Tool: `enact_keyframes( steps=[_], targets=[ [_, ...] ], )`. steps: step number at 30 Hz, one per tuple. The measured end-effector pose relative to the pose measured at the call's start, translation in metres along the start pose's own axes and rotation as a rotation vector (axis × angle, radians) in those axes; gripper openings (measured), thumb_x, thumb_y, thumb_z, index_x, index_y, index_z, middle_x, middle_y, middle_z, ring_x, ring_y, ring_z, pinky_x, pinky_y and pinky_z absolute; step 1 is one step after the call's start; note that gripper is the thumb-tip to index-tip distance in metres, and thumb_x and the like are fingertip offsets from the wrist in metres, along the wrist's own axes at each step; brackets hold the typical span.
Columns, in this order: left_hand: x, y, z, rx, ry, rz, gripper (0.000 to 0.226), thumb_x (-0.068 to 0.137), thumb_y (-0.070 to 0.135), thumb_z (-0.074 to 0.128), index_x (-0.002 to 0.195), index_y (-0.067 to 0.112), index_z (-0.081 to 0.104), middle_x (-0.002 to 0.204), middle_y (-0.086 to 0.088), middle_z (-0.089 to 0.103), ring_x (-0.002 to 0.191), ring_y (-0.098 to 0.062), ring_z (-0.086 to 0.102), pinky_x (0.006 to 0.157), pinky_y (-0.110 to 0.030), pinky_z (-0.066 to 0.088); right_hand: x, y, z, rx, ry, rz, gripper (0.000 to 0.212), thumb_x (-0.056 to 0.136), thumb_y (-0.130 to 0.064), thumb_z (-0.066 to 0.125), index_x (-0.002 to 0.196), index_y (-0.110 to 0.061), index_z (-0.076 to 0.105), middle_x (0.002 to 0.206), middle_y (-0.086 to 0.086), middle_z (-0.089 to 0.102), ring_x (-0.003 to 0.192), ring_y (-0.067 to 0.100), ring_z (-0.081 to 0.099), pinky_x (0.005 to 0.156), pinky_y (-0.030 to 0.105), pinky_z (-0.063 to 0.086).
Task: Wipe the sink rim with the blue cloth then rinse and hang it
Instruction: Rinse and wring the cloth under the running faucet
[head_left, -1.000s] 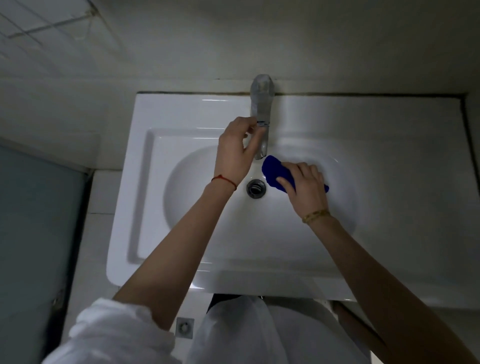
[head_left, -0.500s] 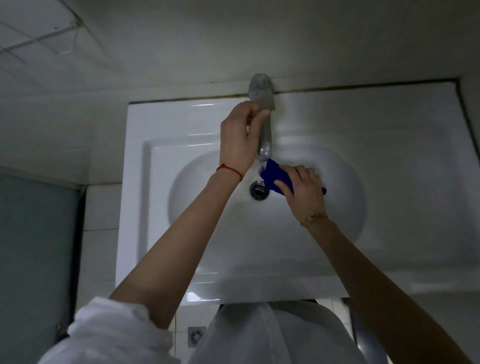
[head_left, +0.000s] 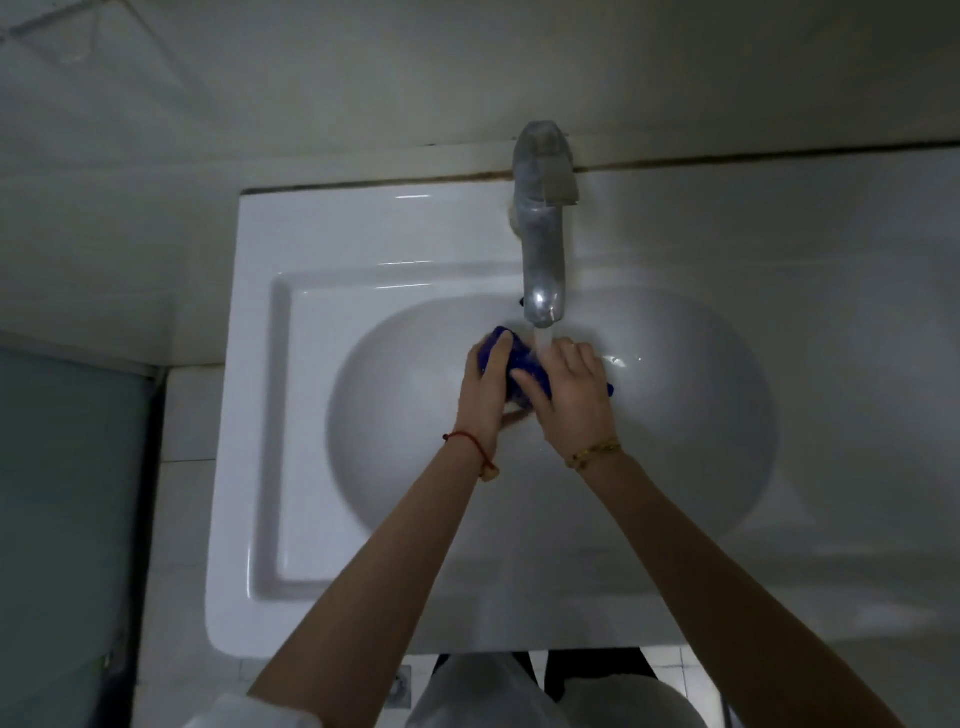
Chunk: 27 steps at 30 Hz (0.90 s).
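Both hands hold the cloth (head_left: 524, 364) over the middle of the sink (head_left: 322, 249) bowl, directly under the tap (head_left: 543, 244), whose stream falls onto the cloth between the 2 hands. The left hand (head_left: 485, 387) has its grip clamped on the cloth's left end, with fingers curled over the top of it. The right hand (head_left: 569, 387) covers the right part, its grip closed over the fabric, and a small blue tip pokes out past its far side. The cloth looks bunched into a wad rather than spread flat. Judging from this, the wiping is done and the rinse is under way; hanging is not yet done. The cloth is soft and limp, and now soaked, so it will likely be heavier than when dry, floppy and dripping. It should take squeezing and wringing without harm. Holding it by both ends suits a twist to wring it out; for hanging, a corner or an edge would let it fall open.
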<state>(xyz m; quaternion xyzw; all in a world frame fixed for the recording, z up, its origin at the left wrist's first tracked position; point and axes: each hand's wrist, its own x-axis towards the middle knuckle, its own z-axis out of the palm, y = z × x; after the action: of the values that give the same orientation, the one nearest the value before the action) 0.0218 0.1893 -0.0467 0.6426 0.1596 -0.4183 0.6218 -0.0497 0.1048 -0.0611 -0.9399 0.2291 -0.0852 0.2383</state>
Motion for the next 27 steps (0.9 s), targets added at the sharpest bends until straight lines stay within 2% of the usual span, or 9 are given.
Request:
enact_keyframes(
  steps=[2,5,9,13,16,19,21,23,27],
  targets=[
    [0.009,-0.003,0.003,-0.164,-0.007,-0.047,0.039,0.095,0.038,0.058,0.13,0.021,0.051,0.127,-0.01,0.06,0.108,-0.027,0.062,0.088,-0.045,0.057,0.003,-0.001,0.01,0.064,-0.039,0.036,0.043,0.097,-0.041,0.04,0.103,-0.003,0.058,0.097,0.011,0.056,0.091,0.025,0.049,0.085,0.039,0.044],
    [0.016,-0.007,0.004,-0.156,0.058,0.028,0.016,0.097,0.022,0.057,0.113,0.021,0.057,0.113,-0.007,0.064,0.104,-0.026,0.063,0.095,-0.053,0.053,0.003,0.008,0.017,0.323,0.021,0.148,0.034,0.098,-0.04,0.039,0.098,-0.009,0.053,0.095,0.003,0.052,0.09,0.017,0.046,0.086,0.037,0.043],
    [0.021,-0.012,0.008,-0.188,0.055,0.051,0.013,0.098,0.014,0.053,0.099,0.023,0.061,0.098,-0.003,0.066,0.091,-0.02,0.063,0.095,-0.049,0.052,0.005,0.025,0.022,0.536,0.05,0.502,0.04,0.098,-0.042,0.044,0.128,-0.017,0.056,0.131,0.003,0.055,0.123,0.023,0.048,0.103,0.04,0.041],
    [0.022,-0.012,0.015,-0.208,0.026,0.017,0.013,0.1,0.017,0.051,0.102,0.02,0.063,0.103,-0.006,0.068,0.097,-0.024,0.064,0.093,-0.045,0.054,0.016,0.018,0.018,1.22,-0.08,0.987,0.032,0.09,-0.046,0.059,0.114,-0.026,0.061,0.12,0.003,0.063,0.108,0.024,0.06,0.091,0.04,0.052],
    [0.026,-0.016,0.016,0.119,0.135,0.225,0.02,0.099,0.015,0.05,0.11,0.019,0.066,0.107,-0.005,0.069,0.101,-0.025,0.063,0.091,-0.037,0.054,0.016,0.01,0.022,1.44,-0.057,1.141,0.036,0.086,-0.038,0.066,0.114,-0.015,0.064,0.113,0.011,0.067,0.102,0.028,0.065,0.089,0.044,0.055],
    [0.025,-0.024,0.015,0.33,0.184,0.437,0.03,0.097,0.017,0.051,0.125,0.017,0.063,0.118,-0.007,0.067,0.106,-0.022,0.063,0.098,-0.033,0.052,0.014,0.001,0.031,1.234,0.073,1.116,0.023,0.081,-0.039,0.066,0.085,-0.017,0.067,0.086,0.007,0.069,0.079,0.023,0.067,0.078,0.041,0.058],
    [0.025,-0.028,0.017,0.385,0.217,0.494,0.019,0.094,0.022,0.059,0.111,0.018,0.066,0.103,-0.003,0.07,0.094,-0.011,0.065,0.088,-0.023,0.053,0.013,-0.005,0.036,1.025,0.112,1.085,0.029,0.077,-0.052,0.06,0.067,-0.025,0.06,0.075,0.001,0.064,0.073,0.02,0.061,0.079,0.039,0.055],
    [0.025,-0.031,0.019,0.41,0.259,0.485,0.009,0.09,0.029,0.065,0.087,0.021,0.065,0.074,0.007,0.065,0.068,0.003,0.058,0.065,-0.007,0.044,0.012,-0.008,0.041,0.87,0.154,1.058,0.042,0.078,-0.062,0.055,0.06,-0.024,0.057,0.065,-0.002,0.063,0.065,0.015,0.059,0.067,0.027,0.049],
    [0.029,-0.033,0.017,0.351,0.283,0.453,0.029,0.094,0.028,0.06,0.07,0.013,0.059,0.056,0.008,0.054,0.049,0.0,0.047,0.05,-0.01,0.039,0.012,-0.014,0.045,0.75,0.185,0.988,0.047,0.077,-0.059,0.059,0.052,-0.019,0.055,0.047,-0.006,0.057,0.043,0.002,0.05,0.043,0.017,0.035]
  ],
)
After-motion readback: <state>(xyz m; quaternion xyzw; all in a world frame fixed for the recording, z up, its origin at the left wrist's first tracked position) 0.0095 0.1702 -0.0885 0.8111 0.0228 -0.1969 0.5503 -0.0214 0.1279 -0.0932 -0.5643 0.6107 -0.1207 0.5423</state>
